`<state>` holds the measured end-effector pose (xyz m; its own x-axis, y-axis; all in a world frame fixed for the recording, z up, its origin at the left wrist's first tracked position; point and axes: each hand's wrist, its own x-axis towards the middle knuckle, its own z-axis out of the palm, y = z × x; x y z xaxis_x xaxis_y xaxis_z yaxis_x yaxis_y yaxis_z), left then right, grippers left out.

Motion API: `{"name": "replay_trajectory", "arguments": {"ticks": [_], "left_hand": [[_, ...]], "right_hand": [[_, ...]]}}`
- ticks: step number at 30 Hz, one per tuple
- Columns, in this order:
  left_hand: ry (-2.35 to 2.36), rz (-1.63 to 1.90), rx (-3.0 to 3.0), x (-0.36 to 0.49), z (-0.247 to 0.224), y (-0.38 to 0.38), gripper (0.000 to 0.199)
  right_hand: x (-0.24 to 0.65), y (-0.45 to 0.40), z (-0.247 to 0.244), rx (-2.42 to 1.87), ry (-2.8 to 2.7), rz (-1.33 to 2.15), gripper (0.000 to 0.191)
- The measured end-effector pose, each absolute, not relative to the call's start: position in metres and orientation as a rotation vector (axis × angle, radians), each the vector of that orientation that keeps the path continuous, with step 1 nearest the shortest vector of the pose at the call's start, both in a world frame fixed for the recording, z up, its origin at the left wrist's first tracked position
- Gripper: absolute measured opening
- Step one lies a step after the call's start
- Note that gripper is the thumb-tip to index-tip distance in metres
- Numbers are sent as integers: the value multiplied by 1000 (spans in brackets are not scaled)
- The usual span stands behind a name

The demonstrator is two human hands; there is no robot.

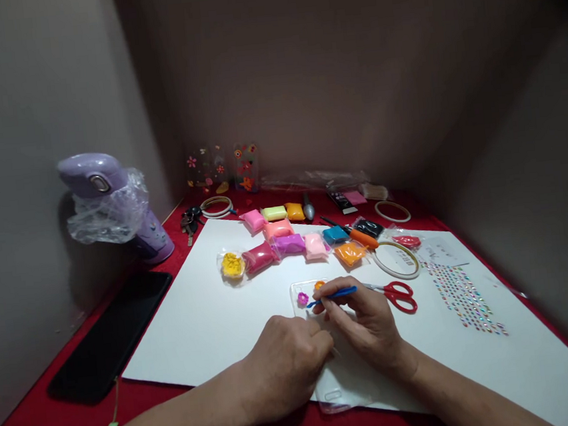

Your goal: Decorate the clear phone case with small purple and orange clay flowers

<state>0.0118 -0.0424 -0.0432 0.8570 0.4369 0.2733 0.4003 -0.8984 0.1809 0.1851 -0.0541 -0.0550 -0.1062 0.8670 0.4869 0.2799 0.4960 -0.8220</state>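
Note:
A clear phone case (335,405) lies flat on the white board, partly hidden under both hands. Near its far end sit a magenta clay flower (303,299) and an orange clay piece (320,284). My right hand (368,329) pinches a slim blue modelling tool (342,293), its tip close beside the magenta flower. Over the case's left side, my left hand (292,356) is closed with fingers curled; whatever it grips is hidden. Red-handled scissors (398,297) rest just beyond my right hand.
Bagged clay packets (290,244) stretch across the board's far part. Right are an embroidery hoop (396,260) and rhinestone stickers (465,296). A black phone (112,336) and purple bottle (153,235) stand left. Decorated cases (247,168) lean on the back wall.

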Motion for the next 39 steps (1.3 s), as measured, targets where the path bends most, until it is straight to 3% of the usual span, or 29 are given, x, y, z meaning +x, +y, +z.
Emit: {"name": "replay_trajectory", "arguments": {"ticks": [11,21,39], "left_hand": [[658,484,2935,11,-44,-43,8],[658,517,2939,11,-46,-42,9],[661,500,2955,11,-45,-43,9]], "right_hand": [[185,-51,-58,-973,-1638,671,20],[187,-54,-45,-955,-1744,439,20],[187,-52,-47,-937,-1756,479,22]]}}
